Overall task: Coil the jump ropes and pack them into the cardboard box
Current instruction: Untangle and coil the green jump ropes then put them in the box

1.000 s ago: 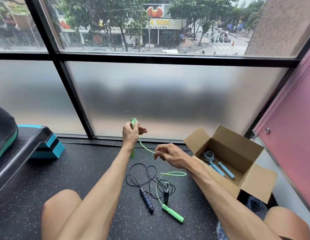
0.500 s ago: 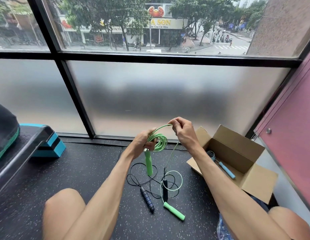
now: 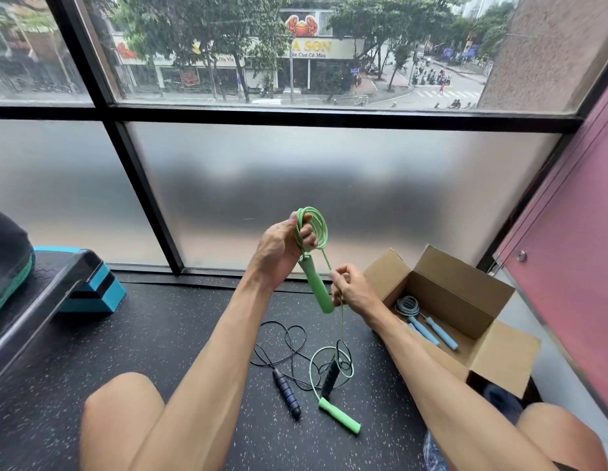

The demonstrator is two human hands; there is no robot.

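My left hand (image 3: 282,248) is raised in mid-air and grips several loops of the green jump rope (image 3: 318,232), with one green handle hanging below the fist. My right hand (image 3: 352,290) pinches the loose green cord just below and to the right. The cord drops to the floor, loops once, and ends at the second green handle (image 3: 340,415). A black jump rope (image 3: 286,389) lies uncoiled on the floor beneath my arms. The open cardboard box (image 3: 465,294) stands at the right with a coiled blue jump rope (image 3: 418,316) inside.
A frosted glass window wall (image 3: 329,205) closes off the front. A black and blue aerobic step (image 3: 82,283) sits at the left. A pink wall (image 3: 574,266) runs along the right. My bare knees frame the dark speckled floor (image 3: 160,334).
My left hand has lifted higher with more green loops on it. My right hand has dropped from the top of the coil to the cord below. Less green cord lies on the floor.
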